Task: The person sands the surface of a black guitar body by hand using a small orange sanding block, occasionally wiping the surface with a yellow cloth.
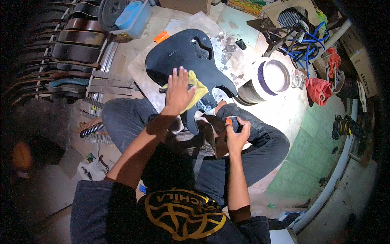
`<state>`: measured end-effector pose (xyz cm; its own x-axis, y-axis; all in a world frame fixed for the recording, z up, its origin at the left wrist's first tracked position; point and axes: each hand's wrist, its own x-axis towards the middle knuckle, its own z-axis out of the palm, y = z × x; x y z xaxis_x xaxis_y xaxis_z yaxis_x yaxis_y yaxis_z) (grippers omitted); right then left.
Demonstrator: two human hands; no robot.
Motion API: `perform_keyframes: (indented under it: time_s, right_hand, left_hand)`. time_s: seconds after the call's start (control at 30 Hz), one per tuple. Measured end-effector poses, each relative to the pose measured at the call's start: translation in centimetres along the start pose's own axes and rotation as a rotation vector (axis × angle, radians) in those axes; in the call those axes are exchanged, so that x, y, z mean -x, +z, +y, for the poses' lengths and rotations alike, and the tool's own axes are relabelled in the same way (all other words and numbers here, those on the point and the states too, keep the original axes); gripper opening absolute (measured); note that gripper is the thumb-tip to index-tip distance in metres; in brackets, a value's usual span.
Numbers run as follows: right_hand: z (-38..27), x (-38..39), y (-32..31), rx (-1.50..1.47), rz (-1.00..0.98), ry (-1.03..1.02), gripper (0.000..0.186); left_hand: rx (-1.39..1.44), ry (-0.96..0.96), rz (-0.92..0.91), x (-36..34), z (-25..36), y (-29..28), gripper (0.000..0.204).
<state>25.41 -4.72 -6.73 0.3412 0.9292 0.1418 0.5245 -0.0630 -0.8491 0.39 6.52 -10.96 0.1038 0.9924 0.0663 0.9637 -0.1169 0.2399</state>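
A black electric guitar body (180,51) with routed cavities lies on a flat pale board (140,67) in front of my crossed legs. My left hand (178,91) rests flat on it, fingers stretched out, over a yellow cloth (198,91) that sticks out beside and under the palm. A dark piece also shows at the left edge of that hand. Close to my right knee, my right hand (238,136) is closed around a small orange and dark piece (230,120), held off the guitar body. Its kind is partly hidden by the fingers.
Several guitar bodies (79,53) stand racked at the left. A blue plastic tub (132,20) sits at the back, near an orange sheet (161,37). To the right are a round white container (274,77), coiled blue cable (310,51) and a red cloth (318,90).
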Motion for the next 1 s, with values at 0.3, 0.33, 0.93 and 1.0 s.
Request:
perform_keyframes:
  time_s: [0.3,0.33,0.93,1.0]
  right_hand:
    - [-0.2,0.2,0.1,-0.044,0.019,0.033,0.035]
    - [-0.2,0.1,0.1,-0.046,0.021,0.041,0.035]
    - [0.3,0.1,-0.3,-0.235,0.109,0.153,0.037]
    - [0.4,0.2,-0.1,-0.311,0.127,0.208,0.037]
  left_hand:
    - [-0.002,-0.004,-0.105,3.2,5.1,-1.3,0.103]
    - [-0.004,-0.001,-0.101,3.4,5.3,-1.3,0.102]
    - [0.012,0.267,-0.182,8.1,9.4,1.9,0.073]
    - [-0.009,0.378,-0.24,9.9,9.4,2.8,0.07]
